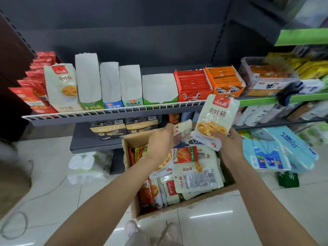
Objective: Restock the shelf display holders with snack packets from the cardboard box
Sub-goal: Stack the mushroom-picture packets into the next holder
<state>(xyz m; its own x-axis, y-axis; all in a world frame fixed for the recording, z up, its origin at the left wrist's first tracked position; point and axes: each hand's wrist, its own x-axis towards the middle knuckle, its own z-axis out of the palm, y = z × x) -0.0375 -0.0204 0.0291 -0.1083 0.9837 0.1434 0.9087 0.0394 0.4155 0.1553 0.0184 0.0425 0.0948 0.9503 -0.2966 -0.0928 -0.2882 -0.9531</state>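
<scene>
A cardboard box (184, 204) on the floor holds several white and red snack packets (197, 176). My right hand (229, 142) holds a stack of white packets (215, 116) by its lower end, lifted above the box's far right corner. My left hand (160, 141) reaches into the box's far side and grips another white packet (183, 128). On the shelf, several white display holders (110, 80) stand in a row. The leftmost one holds the same white packets (61, 86).
A wire rail (106, 110) runs along the shelf front. Red packets (33, 86) lie at the shelf's left; red and orange boxes (207, 84) and a plastic tub (266, 77) to the right. Tissue packs (276, 150) lie on the floor right, cups (83, 164) left.
</scene>
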